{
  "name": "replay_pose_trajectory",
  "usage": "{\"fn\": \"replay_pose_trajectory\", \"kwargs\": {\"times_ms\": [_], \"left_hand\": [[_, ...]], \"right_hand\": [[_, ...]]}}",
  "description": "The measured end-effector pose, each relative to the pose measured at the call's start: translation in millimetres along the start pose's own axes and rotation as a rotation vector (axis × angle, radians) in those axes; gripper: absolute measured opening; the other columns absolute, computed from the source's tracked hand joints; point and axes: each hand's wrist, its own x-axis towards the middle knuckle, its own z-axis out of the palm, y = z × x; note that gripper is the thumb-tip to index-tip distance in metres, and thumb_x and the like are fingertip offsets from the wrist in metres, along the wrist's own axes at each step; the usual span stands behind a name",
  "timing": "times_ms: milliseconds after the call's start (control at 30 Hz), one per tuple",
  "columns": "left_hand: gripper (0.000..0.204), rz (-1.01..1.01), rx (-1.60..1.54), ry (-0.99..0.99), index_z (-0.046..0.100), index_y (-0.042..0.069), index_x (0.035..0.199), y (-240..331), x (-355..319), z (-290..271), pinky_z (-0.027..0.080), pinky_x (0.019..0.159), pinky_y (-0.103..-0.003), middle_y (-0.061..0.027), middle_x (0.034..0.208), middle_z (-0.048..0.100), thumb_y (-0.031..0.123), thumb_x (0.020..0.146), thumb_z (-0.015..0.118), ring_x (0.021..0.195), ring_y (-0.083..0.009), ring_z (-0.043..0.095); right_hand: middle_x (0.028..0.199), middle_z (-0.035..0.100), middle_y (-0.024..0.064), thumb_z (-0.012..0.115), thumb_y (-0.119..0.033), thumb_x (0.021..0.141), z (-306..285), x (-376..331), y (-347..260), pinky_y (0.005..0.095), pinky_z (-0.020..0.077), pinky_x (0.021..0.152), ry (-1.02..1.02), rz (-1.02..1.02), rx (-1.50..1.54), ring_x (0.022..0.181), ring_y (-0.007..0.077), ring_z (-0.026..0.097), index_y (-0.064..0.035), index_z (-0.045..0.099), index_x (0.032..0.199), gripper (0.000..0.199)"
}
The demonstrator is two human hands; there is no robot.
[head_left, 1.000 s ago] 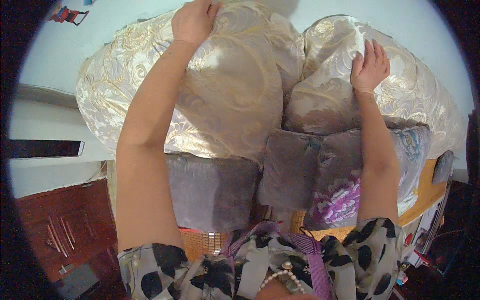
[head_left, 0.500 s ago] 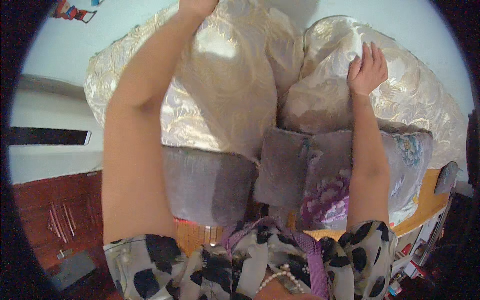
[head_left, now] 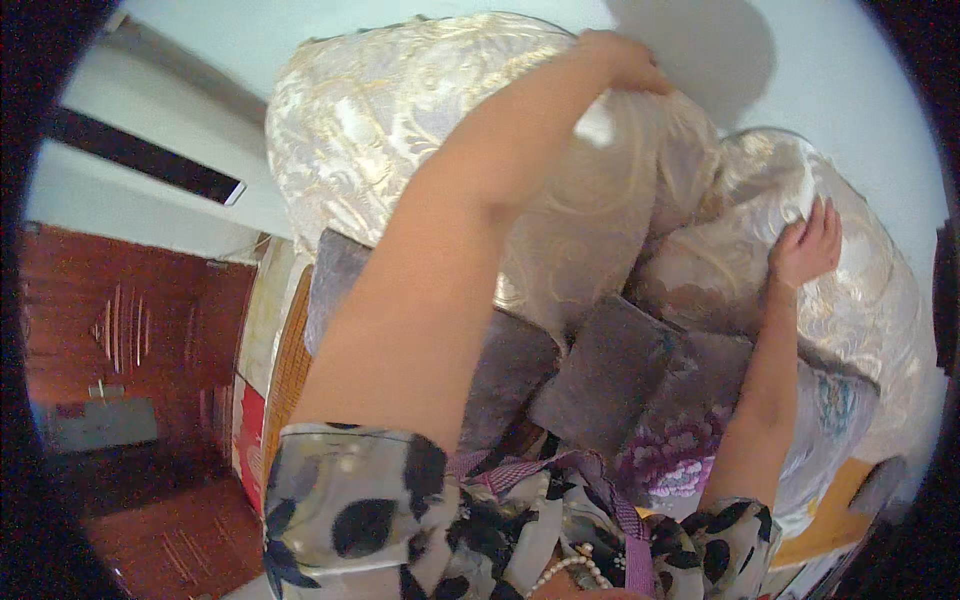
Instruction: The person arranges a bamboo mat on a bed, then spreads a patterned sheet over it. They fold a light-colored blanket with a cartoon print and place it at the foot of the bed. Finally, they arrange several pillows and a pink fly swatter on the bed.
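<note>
Two large, puffy cushions in cream and gold swirl-patterned cloth stand side by side against a pale wall. At the top edge of the left cream cushion, my left hand reaches across to its upper right corner. Blur and the hand's angle hide most of its fingers. My right hand lies on the front of the right cream cushion, fingers stretched upward beside a raised fold. Below both, grey plush cushions lean in a row: a plain grey cushion in the middle and a grey cushion with a purple flower.
A woven tan seat edge shows at the left, with a red item beside it. Farther left is a dark red-brown wooden door. A long black panel sits above. A dark rounded object is at the lower right.
The view has turned, so the cushions appear lower and farther right. My left hand has moved rightward along the left cream cushion's top. My right hand stays on the right one.
</note>
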Motion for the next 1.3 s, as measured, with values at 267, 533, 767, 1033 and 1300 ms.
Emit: {"fn": "replay_pose_trajectory", "kwargs": {"times_ms": [267,533,767,1033,1300], "left_hand": [[0.039,-0.177,-0.247,-0.037,0.064,-0.001,0.090,-124.5,-21.5,-41.1,0.042,0.075,-0.039,-0.0182,0.091,0.063,0.035,0.075,0.061,0.082,-0.0256,0.057],[0.034,-0.026,-0.088,-0.228,0.065,0.003,0.088,-78.6,-38.0,-82.9,0.043,0.075,-0.038,-0.0173,0.094,0.062,0.034,0.074,0.060,0.083,-0.0290,0.057],[0.018,0.034,-0.084,0.878,0.058,0.001,0.089,-67.4,-60.0,-30.9,0.044,0.074,-0.040,-0.0194,0.095,0.052,0.009,0.074,0.056,0.082,-0.0342,0.053],[0.029,-0.003,-0.213,0.133,0.060,0.001,0.093,-25.8,-27.7,-41.3,0.044,0.077,-0.038,-0.0184,0.094,0.056,0.020,0.072,0.060,0.089,-0.0308,0.053],[0.034,-0.097,-0.101,-0.100,0.063,0.014,0.099,-42.8,15.4,-18.5,0.044,0.078,-0.038,-0.0079,0.101,0.061,0.039,0.079,0.049,0.091,-0.0264,0.058]], "right_hand": [[0.106,0.058,0.0147,0.039,-0.026,0.082,-3.9,0.4,1.1,0.0438,0.0420,0.083,-0.061,-0.077,-0.263,0.097,0.0339,0.053,-0.0048,0.059,0.102,0.035],[0.105,0.057,0.0165,0.042,-0.025,0.081,-7.0,3.7,-0.7,0.0446,0.0432,0.079,0.026,-0.096,-0.144,0.093,0.0361,0.054,-0.0031,0.058,0.101,0.034],[0.106,0.057,0.0152,0.040,-0.028,0.081,-3.7,4.4,-5.7,0.0437,0.0417,0.082,-0.024,-0.094,-0.203,0.096,0.0347,0.053,-0.0041,0.060,0.100,0.036],[0.107,0.057,0.0143,0.040,-0.029,0.080,-2.0,0.6,10.4,0.0442,0.0405,0.084,-0.017,-0.073,-0.180,0.097,0.0334,0.053,-0.0057,0.060,0.101,0.037],[0.106,0.057,0.0165,0.039,-0.030,0.078,-10.6,16.7,-25.8,0.0446,0.0414,0.083,0.005,-0.086,-0.049,0.096,0.0350,0.054,-0.0039,0.060,0.101,0.040]]}}
